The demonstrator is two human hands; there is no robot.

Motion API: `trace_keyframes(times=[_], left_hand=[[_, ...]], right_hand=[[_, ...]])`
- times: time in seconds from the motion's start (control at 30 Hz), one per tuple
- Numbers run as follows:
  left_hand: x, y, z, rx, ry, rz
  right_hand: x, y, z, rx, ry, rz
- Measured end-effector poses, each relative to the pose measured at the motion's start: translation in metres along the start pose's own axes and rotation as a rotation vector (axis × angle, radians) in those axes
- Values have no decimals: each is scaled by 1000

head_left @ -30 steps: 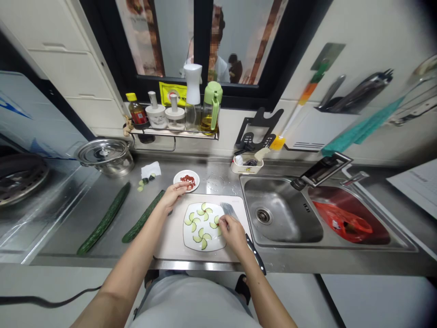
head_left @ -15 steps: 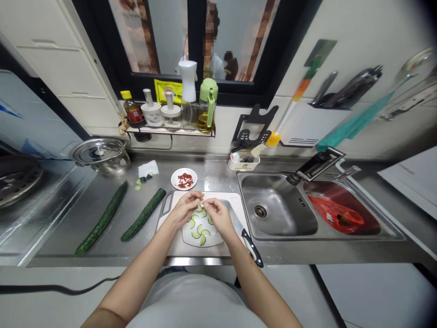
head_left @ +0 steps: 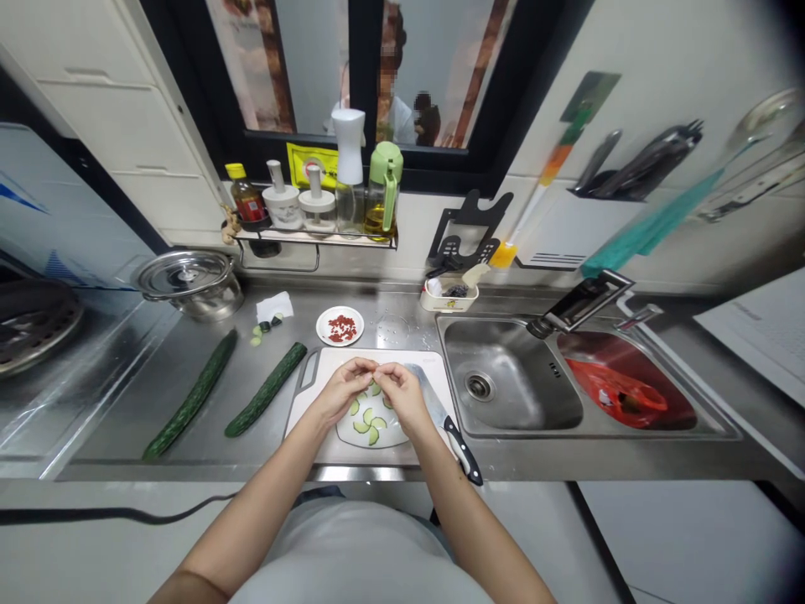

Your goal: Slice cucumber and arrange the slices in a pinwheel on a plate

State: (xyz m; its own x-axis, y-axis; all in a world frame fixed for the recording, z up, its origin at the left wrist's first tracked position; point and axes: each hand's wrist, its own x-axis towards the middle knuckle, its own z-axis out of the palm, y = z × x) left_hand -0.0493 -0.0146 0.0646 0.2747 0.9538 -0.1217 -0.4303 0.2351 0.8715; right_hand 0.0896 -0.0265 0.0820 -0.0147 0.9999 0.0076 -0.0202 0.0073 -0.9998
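Note:
Both hands meet above a white plate (head_left: 397, 438) on a white cutting board (head_left: 320, 371). My left hand (head_left: 345, 390) is closed in a pinch, its fingertips against those of the right. My right hand (head_left: 402, 396) pinches from the other side. Between the fingertips is a small cucumber slice, mostly hidden by the fingers. Thin curved cucumber slices (head_left: 370, 426) lie on the plate, several of them fanned like petals; others are partly covered by the hands. A kitchen knife (head_left: 462, 451) with a black handle rests at the board's right side, its blade beside my right hand.
Two whole cucumbers (head_left: 267, 390) lie left of the board. Behind it stands a small white dish (head_left: 322, 329) of red bits. A lidded steel pot (head_left: 207, 298) is at the back left. The sink (head_left: 521, 394) is to the right, with a red plastic bag (head_left: 620, 398) in its second basin.
The fingertips have drawn closer together, and the cucumber slice between them is now mostly covered. The whole view has shifted slightly; the plate, knife and cucumbers stay put.

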Motion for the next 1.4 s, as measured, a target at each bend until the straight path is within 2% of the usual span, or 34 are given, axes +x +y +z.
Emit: trace_keyframes(times=[0.17,0.33,0.47,0.6,0.77,1.03,1.4], left_hand=[[-10,-3,-9,57,51,-2],[-21,-1,-20,489,177,132],[-29,-2,-21,750,163,194],[-32,-8,-22,890,129,240],[-33,-12,-23,966,97,235],[-34,-15,-20,813,84,185],[-34,-16,-19,806,18,170]], right_hand=[[-4,6,-4,-230,-12,-110],[-13,7,-11,-566,-70,-268],[-18,6,-14,-732,-161,-352],[-20,11,-12,-838,-205,-384],[-21,20,-12,-855,-244,-391],[-25,24,-19,-695,-200,-261],[-24,32,-17,-618,-222,-201]])
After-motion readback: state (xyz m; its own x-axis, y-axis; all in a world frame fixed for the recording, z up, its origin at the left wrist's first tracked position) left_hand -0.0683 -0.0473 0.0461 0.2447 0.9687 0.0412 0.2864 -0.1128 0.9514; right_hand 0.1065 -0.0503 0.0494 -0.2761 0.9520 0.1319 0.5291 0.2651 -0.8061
